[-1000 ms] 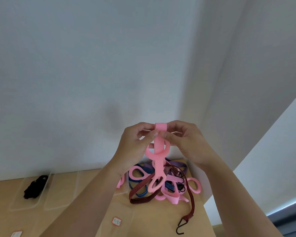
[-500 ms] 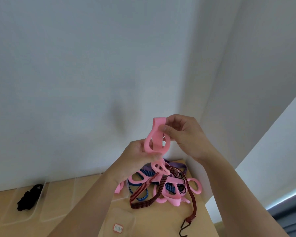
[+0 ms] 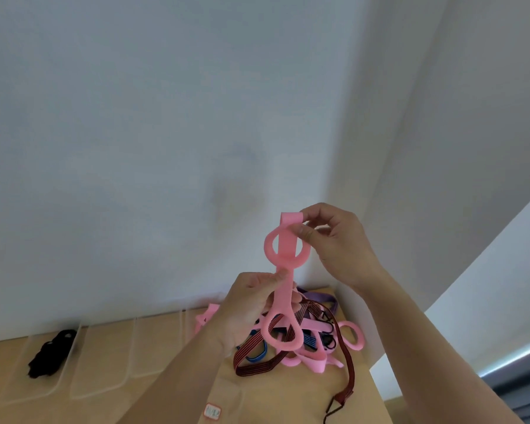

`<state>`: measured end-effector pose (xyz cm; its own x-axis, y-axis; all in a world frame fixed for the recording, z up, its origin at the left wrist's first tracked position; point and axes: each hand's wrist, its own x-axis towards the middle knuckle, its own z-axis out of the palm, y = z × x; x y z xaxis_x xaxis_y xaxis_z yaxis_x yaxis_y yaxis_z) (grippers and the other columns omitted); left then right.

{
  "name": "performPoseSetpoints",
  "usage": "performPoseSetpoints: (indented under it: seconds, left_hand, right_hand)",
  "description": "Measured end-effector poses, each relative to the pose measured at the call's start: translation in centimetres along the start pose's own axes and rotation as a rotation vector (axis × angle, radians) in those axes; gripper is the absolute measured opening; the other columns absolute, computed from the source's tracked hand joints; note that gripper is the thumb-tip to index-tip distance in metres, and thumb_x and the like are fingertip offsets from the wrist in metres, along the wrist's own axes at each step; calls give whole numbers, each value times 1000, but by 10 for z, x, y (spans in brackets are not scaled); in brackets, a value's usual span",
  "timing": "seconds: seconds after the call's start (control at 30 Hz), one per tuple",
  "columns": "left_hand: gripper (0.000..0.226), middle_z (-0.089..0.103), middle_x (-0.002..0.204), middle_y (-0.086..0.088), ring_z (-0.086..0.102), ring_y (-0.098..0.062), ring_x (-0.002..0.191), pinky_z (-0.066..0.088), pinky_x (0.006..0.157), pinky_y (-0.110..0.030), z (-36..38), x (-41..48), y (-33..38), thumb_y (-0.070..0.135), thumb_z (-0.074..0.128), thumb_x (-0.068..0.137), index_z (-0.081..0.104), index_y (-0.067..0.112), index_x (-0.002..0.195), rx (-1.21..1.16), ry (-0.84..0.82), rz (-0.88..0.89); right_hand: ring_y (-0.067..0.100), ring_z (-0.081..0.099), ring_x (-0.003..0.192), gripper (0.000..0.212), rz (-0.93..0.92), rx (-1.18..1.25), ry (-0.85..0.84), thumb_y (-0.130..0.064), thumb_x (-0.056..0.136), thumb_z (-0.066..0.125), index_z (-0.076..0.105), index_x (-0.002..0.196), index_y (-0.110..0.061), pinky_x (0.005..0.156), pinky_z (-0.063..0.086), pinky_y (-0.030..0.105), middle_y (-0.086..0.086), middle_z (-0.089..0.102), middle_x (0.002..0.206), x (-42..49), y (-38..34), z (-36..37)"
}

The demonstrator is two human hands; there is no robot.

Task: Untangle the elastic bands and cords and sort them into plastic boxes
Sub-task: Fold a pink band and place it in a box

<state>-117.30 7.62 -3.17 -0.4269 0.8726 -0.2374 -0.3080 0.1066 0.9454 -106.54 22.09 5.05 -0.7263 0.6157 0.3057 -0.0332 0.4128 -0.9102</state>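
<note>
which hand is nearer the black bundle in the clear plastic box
Left. The left hand grips the pink foam band low, right of the black bundle; the right hand pinches its top, farther right.

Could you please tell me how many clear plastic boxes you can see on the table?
3: the far-left box holds a black bundle, an empty box sits beside it, and a third box right of that is partly behind the left arm. Others may be hidden.
</note>
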Motion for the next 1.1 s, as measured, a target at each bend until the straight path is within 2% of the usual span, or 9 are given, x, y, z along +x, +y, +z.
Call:
performPoseSetpoints:
  seconds: [0.23,0.33,0.43,0.53,0.67,0.77,0.97,1.03,1.1]
  left_hand:
    - [38,74,112,-24,74,-39,100,60,83,-59,-5,6,2,33,56,103,77,1,106,-184,65,-246]
    - [36,76,105,-22,76,-37,92,61,77,-54,-8,8,6,31,59,98,80,2,100,-331,57,-300]
    - [47,75,99,-22,76,-39,88,60,76,-58,-17,15,7,38,55,95,80,-1,100,-490,55,-329]
    - [59,73,97,-23,74,-40,84,58,72,-60,-24,19,10,51,57,96,77,-3,107,-550,10,-333]
    - [42,68,102,-21,69,-39,91,56,89,-63,-22,16,18,28,70,94,66,0,125,-420,-158,-264]
    - [30,72,96,-20,71,-32,85,61,82,-50,-20,14,21,6,72,87,67,-2,115,-293,-121,-246]
    - [29,73,108,-26,73,-33,90,60,89,-48,-20,16,22,-8,66,86,70,-6,114,-216,18,-246]
    - [33,73,108,-27,74,-37,95,61,87,-48,-21,15,24,-7,67,85,67,-7,118,-229,3,-249]
    - [28,75,100,-25,75,-37,91,64,76,-46,-19,13,25,-7,67,86,68,-7,114,-212,-6,-234]
  right_hand:
    - [12,61,83,12,-186,-249,-73,-12,91,75,74,96,-22,67,45,21,-15,67,99,-21,20,10]
    - [12,63,89,19,-278,-365,-148,-1,89,71,75,99,-17,75,53,32,-10,68,102,-33,28,14]
    - [20,65,99,21,-332,-470,-162,2,87,71,75,102,-12,82,55,40,-2,69,107,-44,37,14]
    - [19,67,96,18,-390,-522,-154,-1,86,76,77,101,-11,75,57,37,0,68,106,-52,44,13]
    - [18,67,79,16,-472,-616,-156,-3,84,79,79,96,-13,57,58,34,3,65,97,-61,52,16]
    - [20,65,77,17,-503,-655,-141,-6,85,75,79,99,-15,53,56,38,1,66,93,-66,60,16]
    - [16,63,95,49,-462,-651,-172,2,86,57,63,128,-23,68,57,36,-2,62,117,-80,75,10]
    - [22,64,99,63,-500,-731,-148,4,79,63,58,135,-22,71,58,37,5,61,123,-93,79,8]
    - [28,67,96,55,-582,-814,-94,-2,81,74,64,133,-17,72,58,41,11,66,117,-106,83,6]
